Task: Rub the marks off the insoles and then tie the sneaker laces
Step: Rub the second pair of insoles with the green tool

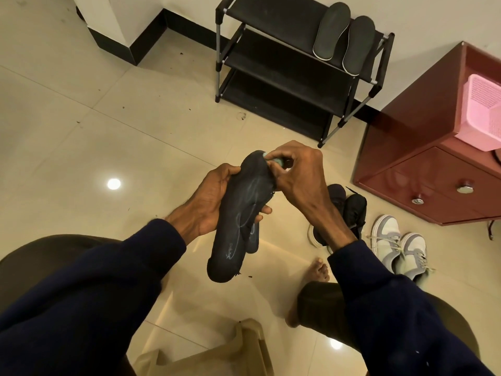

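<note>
1. We are in the rubbing step: our left hand [214, 196] grips a dark insole [238, 213] by its edge, thumb on the upper face and fingers curled round behind, holding it up in front of us above the floor [81, 131]
2. Our right hand [295, 169] pinches a small pale green eraser [276, 160] between thumb and fingertips and presses it to the toe end of the insole
3. Pale scribbled lines run down the middle and near the heel, so we judge this insole far from clean
4. A second dark insole [253, 240] peeks out from behind the first; we cannot tell whether the left hand holds it too
5. Next, we judge, the eraser must work from the toe along those lines towards the heel, with the left hand bracing the soft insole so it does not fold under the pressure
6. Lacing comes later: the grey-and-white sneakers [398, 248] stand on the floor to our right, their laces looking untied, near a black pair [352, 210], and two more insoles [332, 28] lie on the shoe rack [271, 63]
</note>
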Tool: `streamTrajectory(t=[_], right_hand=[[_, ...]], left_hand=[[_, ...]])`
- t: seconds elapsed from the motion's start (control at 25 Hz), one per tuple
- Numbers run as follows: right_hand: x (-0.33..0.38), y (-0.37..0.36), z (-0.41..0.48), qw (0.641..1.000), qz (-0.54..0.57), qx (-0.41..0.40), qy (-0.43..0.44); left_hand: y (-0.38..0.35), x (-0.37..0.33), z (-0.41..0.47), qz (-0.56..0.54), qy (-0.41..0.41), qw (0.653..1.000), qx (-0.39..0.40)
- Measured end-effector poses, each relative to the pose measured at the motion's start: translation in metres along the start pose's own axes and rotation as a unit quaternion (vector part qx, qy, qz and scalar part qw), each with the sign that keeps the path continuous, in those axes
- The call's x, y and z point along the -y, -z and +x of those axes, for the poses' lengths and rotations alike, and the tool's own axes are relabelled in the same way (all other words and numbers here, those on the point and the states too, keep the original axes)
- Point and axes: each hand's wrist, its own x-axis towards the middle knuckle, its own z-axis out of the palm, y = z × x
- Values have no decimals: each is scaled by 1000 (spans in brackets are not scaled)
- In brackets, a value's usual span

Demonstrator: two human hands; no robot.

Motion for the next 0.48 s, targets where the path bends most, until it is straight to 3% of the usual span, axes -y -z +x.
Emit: streamTrajectory(t=[0.12, 0.2, 0.36, 0.48], right_hand=[[12, -4, -5, 998, 12, 36, 54], [3, -2, -1, 999, -15, 38, 28], [-14, 15, 4, 998, -51, -26, -28], [-6, 17, 2, 999, -4, -53, 1]], left_hand=[[2, 0, 1, -2, -12, 1000, -6], [3, 2, 3, -10, 0, 1000, -10], [6, 0, 4, -27, 26, 999, 29], [7, -1, 5, -29, 16, 999, 21]])
